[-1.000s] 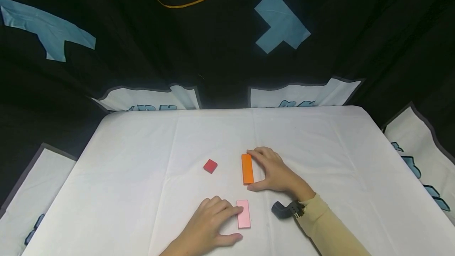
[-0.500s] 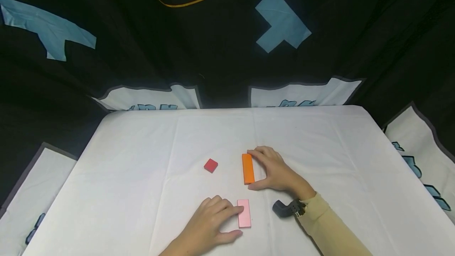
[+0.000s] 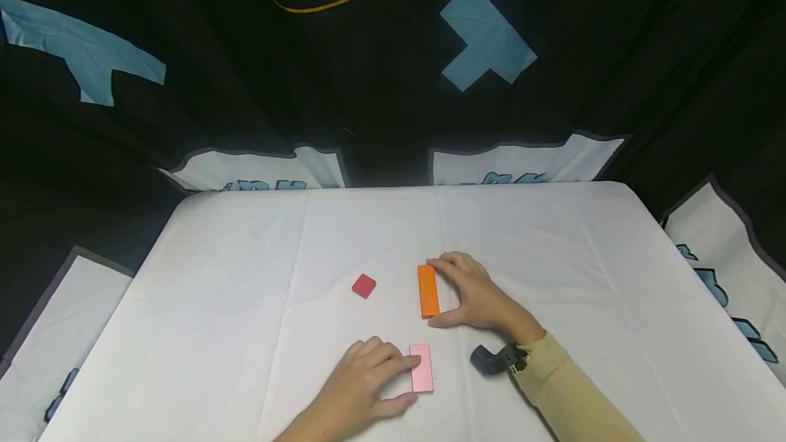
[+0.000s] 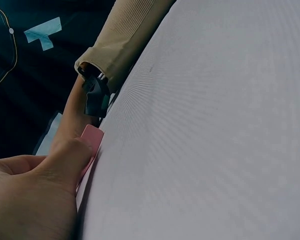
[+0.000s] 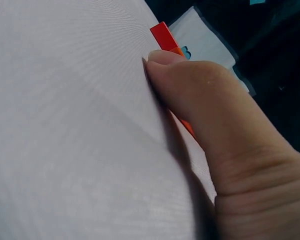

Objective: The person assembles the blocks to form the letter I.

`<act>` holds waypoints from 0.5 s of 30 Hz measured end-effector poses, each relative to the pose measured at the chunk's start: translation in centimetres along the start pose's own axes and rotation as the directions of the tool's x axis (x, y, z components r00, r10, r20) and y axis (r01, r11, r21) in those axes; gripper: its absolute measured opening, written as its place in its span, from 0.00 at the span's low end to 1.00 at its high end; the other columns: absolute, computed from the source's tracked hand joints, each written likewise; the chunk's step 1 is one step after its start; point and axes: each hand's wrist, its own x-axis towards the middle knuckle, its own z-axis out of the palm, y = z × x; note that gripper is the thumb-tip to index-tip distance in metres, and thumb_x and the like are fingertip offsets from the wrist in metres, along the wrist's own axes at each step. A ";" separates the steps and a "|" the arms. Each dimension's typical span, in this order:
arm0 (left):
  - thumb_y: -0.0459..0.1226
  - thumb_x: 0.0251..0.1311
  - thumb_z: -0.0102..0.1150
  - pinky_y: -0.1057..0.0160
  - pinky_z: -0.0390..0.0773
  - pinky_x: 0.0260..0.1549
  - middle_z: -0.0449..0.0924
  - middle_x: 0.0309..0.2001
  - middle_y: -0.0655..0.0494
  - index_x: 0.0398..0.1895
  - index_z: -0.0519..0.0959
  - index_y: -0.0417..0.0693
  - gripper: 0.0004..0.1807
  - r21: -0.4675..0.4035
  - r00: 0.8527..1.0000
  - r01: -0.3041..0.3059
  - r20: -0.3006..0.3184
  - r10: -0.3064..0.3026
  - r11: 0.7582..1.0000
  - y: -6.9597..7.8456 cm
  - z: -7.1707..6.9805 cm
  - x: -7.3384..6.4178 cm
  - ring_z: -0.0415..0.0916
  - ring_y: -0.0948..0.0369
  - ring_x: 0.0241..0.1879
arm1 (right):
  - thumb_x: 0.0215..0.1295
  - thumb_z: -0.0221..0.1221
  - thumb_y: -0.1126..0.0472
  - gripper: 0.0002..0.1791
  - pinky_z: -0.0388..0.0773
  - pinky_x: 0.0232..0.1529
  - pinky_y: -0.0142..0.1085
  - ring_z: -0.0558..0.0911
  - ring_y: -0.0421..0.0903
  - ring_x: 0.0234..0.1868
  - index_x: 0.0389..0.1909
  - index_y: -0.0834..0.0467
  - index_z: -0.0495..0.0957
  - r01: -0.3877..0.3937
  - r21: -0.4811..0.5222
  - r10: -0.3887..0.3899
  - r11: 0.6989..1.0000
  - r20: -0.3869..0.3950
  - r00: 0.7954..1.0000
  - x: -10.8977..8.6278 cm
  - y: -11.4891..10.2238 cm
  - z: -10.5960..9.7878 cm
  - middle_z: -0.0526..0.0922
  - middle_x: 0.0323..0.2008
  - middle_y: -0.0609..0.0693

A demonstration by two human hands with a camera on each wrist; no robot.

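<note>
A pink block (image 3: 421, 376) lies flat on the white tablecloth. My left hand (image 3: 365, 384) is beside it, with the index fingertip over its top face and the thumb tip right at its near left corner. In the left wrist view the thumb hides part of the pink block (image 4: 93, 136). Farther off, an orange block (image 3: 428, 292) lies lengthwise away from me. My right hand (image 3: 469, 292) spans it between index finger at the far end and thumb at the near end. A small red block (image 3: 364, 286) sits apart to the left, turned cornerwise.
The white-covered table (image 3: 202, 319) carries the blocks. A dark curved device (image 3: 491, 361) is strapped at the right wrist, below the tan sleeve (image 3: 571, 394). Black cloth (image 3: 276, 87) with blue and white patches hangs behind the table.
My left thumb has moved slightly away from me, up to the near end of the pink block. The right hand and the orange and red blocks stay practically still.
</note>
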 end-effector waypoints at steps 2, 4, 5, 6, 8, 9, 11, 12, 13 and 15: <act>0.53 0.53 0.69 0.74 0.63 0.37 0.75 0.37 0.73 0.52 0.82 0.62 0.23 0.000 1.000 -0.007 -0.007 0.007 1.000 0.0 0.0 0.0 0.67 0.72 0.36 | 0.41 0.74 0.34 0.56 0.60 0.68 0.55 0.64 0.50 0.68 0.72 0.47 0.65 0.004 0.001 -0.004 1.000 -0.002 1.000 0.0 0.0 0.0 0.67 0.66 0.49; 0.53 0.53 0.69 0.74 0.63 0.37 0.75 0.37 0.73 0.52 0.82 0.62 0.22 0.001 1.000 -0.014 -0.015 0.014 1.000 0.0 0.0 0.0 0.67 0.72 0.36 | 0.41 0.74 0.34 0.55 0.60 0.68 0.55 0.64 0.50 0.68 0.72 0.47 0.65 0.005 0.001 -0.005 1.000 -0.004 1.000 0.0 0.1 0.0 0.67 0.66 0.50; 0.53 0.53 0.69 0.74 0.63 0.37 0.75 0.36 0.73 0.52 0.82 0.62 0.22 0.002 1.000 -0.016 -0.018 0.016 1.000 -0.1 0.1 0.0 0.67 0.72 0.36 | 0.41 0.74 0.34 0.55 0.60 0.68 0.55 0.64 0.50 0.68 0.72 0.47 0.65 0.005 0.002 -0.005 1.000 -0.005 1.000 0.0 0.1 0.0 0.67 0.66 0.50; 0.53 0.53 0.69 0.74 0.62 0.37 0.75 0.36 0.73 0.52 0.82 0.62 0.22 0.001 1.000 -0.016 -0.018 0.016 1.000 -0.1 0.1 0.0 0.67 0.72 0.36 | 0.41 0.74 0.34 0.55 0.60 0.68 0.55 0.64 0.50 0.68 0.72 0.47 0.65 0.005 0.001 -0.005 1.000 -0.005 1.000 0.0 0.1 0.0 0.67 0.66 0.50; 0.53 0.53 0.69 0.74 0.62 0.37 0.75 0.36 0.73 0.52 0.82 0.62 0.22 -0.001 1.000 -0.020 -0.024 0.020 1.000 -0.1 0.1 0.0 0.67 0.72 0.36 | 0.41 0.74 0.34 0.55 0.60 0.68 0.55 0.64 0.50 0.68 0.72 0.47 0.65 0.005 0.002 -0.005 1.000 -0.004 1.000 0.0 0.1 0.0 0.67 0.66 0.50; 0.53 0.53 0.69 0.74 0.62 0.37 0.75 0.36 0.73 0.52 0.82 0.62 0.22 -0.003 0.999 -0.026 -0.030 0.026 1.000 -0.1 0.2 0.0 0.67 0.72 0.36 | 0.41 0.74 0.33 0.55 0.60 0.68 0.55 0.64 0.50 0.68 0.72 0.47 0.65 0.004 0.003 -0.004 1.000 -0.004 1.000 0.0 0.1 0.0 0.67 0.65 0.49; 0.53 0.54 0.69 0.75 0.62 0.38 0.75 0.37 0.73 0.52 0.82 0.61 0.22 -0.006 0.999 -0.034 -0.038 0.034 0.999 -0.2 0.2 0.0 0.66 0.72 0.36 | 0.41 0.74 0.33 0.55 0.60 0.68 0.55 0.64 0.50 0.68 0.72 0.48 0.65 0.006 0.007 -0.006 1.000 -0.005 1.000 0.0 0.0 0.0 0.68 0.65 0.49; 0.53 0.54 0.68 0.75 0.62 0.38 0.75 0.37 0.73 0.52 0.82 0.61 0.22 -0.008 0.998 -0.039 -0.043 0.039 0.999 -0.2 0.3 0.0 0.66 0.72 0.36 | 0.40 0.74 0.33 0.55 0.60 0.68 0.55 0.64 0.50 0.68 0.72 0.48 0.65 0.006 0.009 -0.006 1.000 -0.005 1.000 0.0 0.0 0.0 0.68 0.65 0.49; 0.53 0.55 0.68 0.75 0.62 0.38 0.75 0.37 0.73 0.52 0.82 0.61 0.21 -0.009 0.998 -0.047 -0.049 0.046 0.999 -0.3 0.3 0.0 0.67 0.71 0.36 | 0.40 0.74 0.33 0.55 0.60 0.68 0.55 0.64 0.50 0.68 0.72 0.48 0.65 0.007 0.011 -0.007 1.000 -0.006 1.000 0.0 0.0 0.0 0.68 0.65 0.49; 0.54 0.55 0.68 0.75 0.62 0.38 0.75 0.37 0.73 0.52 0.81 0.61 0.21 -0.007 0.997 -0.057 -0.058 0.057 0.998 -0.3 0.3 0.1 0.67 0.71 0.36 | 0.40 0.74 0.33 0.55 0.60 0.68 0.55 0.64 0.50 0.68 0.72 0.48 0.65 0.008 0.010 -0.008 1.000 -0.007 1.000 0.0 -0.1 0.0 0.68 0.65 0.49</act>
